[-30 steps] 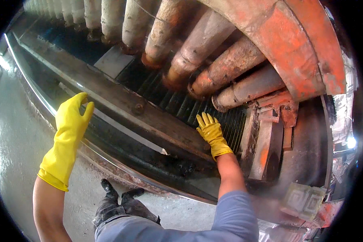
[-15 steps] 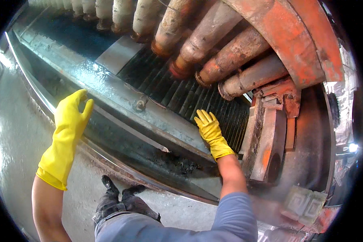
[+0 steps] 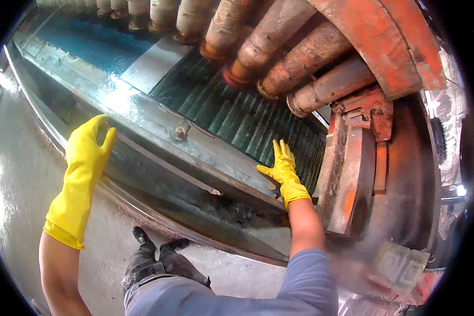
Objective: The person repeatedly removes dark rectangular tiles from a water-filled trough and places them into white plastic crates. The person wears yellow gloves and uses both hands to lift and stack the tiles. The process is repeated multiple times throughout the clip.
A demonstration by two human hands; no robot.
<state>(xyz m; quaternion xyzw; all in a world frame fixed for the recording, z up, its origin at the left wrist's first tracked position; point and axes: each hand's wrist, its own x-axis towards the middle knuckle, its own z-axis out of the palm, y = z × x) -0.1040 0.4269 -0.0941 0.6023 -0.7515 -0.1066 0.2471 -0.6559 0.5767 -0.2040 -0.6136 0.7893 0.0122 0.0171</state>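
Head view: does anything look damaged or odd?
Yes: the orange-painted curved metal housing at upper right has patchy, worn paint, and the thick grey-brown pipes beside it look rust-stained toward their lower ends.

Smooth, rubbery gloves [image 3: 81, 174]; rough, rust-stained metal cylinders [image 3: 303, 57].
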